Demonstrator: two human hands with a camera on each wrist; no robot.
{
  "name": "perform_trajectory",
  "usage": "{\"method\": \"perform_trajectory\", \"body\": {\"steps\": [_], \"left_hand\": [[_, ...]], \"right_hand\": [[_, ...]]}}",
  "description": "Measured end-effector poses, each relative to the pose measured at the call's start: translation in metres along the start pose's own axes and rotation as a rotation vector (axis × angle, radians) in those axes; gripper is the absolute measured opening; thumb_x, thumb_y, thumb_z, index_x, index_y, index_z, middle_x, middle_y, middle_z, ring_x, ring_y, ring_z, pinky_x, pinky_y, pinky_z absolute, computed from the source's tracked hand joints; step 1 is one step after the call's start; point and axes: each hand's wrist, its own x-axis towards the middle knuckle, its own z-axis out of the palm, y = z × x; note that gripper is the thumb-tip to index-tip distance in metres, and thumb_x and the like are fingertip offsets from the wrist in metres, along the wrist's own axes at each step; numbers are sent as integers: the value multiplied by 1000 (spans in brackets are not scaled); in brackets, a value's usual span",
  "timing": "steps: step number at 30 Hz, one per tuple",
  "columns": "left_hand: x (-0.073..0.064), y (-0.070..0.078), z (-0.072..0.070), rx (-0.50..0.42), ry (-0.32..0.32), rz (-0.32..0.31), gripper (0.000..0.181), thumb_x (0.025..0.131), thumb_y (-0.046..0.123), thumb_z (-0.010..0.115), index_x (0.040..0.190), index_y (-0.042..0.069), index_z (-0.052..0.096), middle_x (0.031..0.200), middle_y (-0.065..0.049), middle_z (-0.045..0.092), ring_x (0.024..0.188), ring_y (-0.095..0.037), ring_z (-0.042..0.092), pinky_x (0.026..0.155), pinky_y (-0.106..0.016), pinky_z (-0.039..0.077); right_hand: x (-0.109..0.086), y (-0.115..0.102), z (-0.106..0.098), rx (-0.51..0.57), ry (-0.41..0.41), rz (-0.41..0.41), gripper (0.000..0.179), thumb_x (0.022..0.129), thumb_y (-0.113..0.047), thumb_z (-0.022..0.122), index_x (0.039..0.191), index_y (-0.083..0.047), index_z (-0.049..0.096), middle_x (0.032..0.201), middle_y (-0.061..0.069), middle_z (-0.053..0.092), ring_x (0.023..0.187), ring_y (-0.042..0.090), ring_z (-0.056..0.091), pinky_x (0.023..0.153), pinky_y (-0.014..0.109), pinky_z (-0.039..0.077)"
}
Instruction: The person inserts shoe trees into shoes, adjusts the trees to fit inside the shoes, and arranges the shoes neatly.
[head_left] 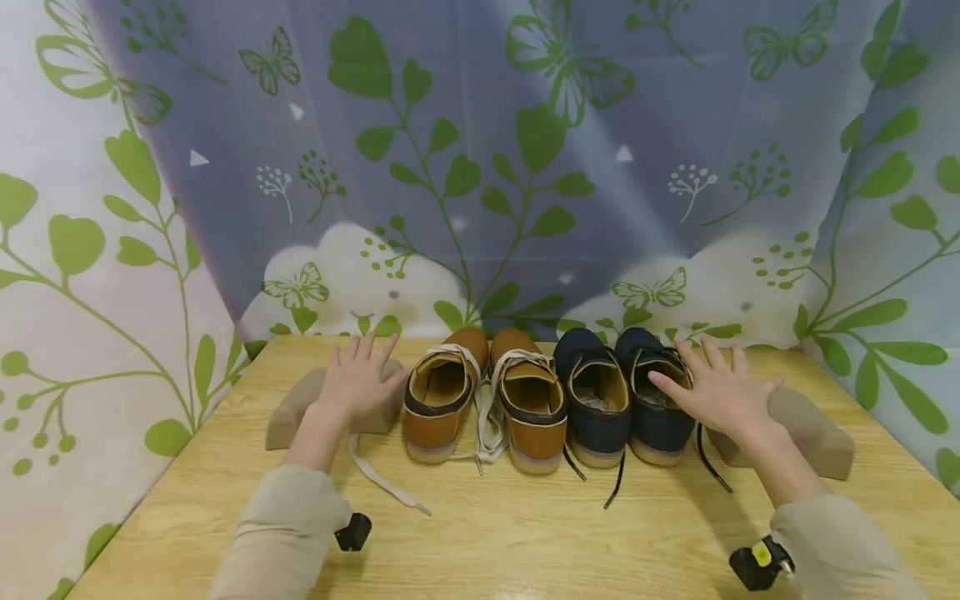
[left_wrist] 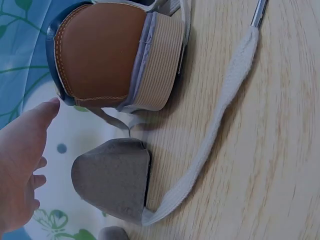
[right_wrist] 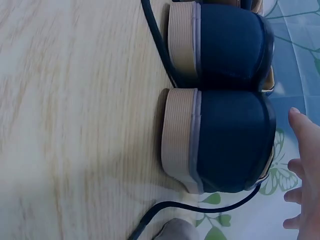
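My left hand (head_left: pixel 352 385) is spread with nothing in it, over a grey-brown rounded block (head_left: pixel 292 410) at the left. My right hand (head_left: pixel 720 393) is spread the same way, near the outer navy shoe (head_left: pixel 660 432) and partly in front of a similar block (head_left: pixel 813 429). A pair of brown shoes, the left one (head_left: pixel 431 432) and the right one (head_left: pixel 537 435), stands heels toward me. Beside them is the inner navy shoe (head_left: pixel 598 432). In the left wrist view, the brown heel (left_wrist: pixel 100 55) stands beyond the thumb; neither hand visibly grips anything.
A loose white lace (head_left: pixel 382 483) trails from under the left block onto the wooden table (head_left: pixel 480 542). More white laces (head_left: pixel 491 425) hang between the brown shoes. Black laces (head_left: pixel 712 462) dangle by the navy pair. Patterned cloth (head_left: pixel 465 125) hangs behind and at both sides.
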Motion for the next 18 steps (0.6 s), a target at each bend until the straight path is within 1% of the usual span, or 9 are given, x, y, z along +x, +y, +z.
{"method": "perform_trajectory", "body": {"steps": [5, 10, 14, 18], "left_hand": [[-2, 0, -5, -4, 9, -11, 69, 96, 52, 33, 149, 12, 18, 150, -24, 14, 137, -42, 8, 105, -60, -1], [-3, -2, -6, -3, 39, -11, 67, 97, 48, 35, 145, 3, 27, 145, -27, 25, 135, -42, 16, 106, -60, 5], [-5, -4, -9, 25, 107, 9, 61, 97, 43, 39, 136, -4, 40, 136, -27, 40, 128, -42, 31, 105, -57, 18], [-9, -6, -14, 9, 171, 19, 50, 95, 35, 46, 122, -7, 51, 121, -25, 51, 115, -40, 44, 98, -53, 31]], "right_hand": [[-1, -6, -5, -18, 12, -25, 91, 82, -76, 29, 150, -16, 17, 149, 26, 9, 129, 56, 0, 77, 83, -2], [-4, -14, -7, -51, 13, -54, 90, 83, -75, 30, 149, -15, 20, 147, 27, 15, 127, 55, 13, 82, 79, 13], [-6, -22, -10, -51, 20, -80, 89, 85, -72, 31, 148, -10, 23, 144, 29, 21, 125, 54, 20, 85, 74, 20], [-7, -31, -12, -57, 34, -108, 89, 85, -73, 27, 146, -8, 28, 141, 29, 27, 123, 52, 25, 86, 71, 25]]}}
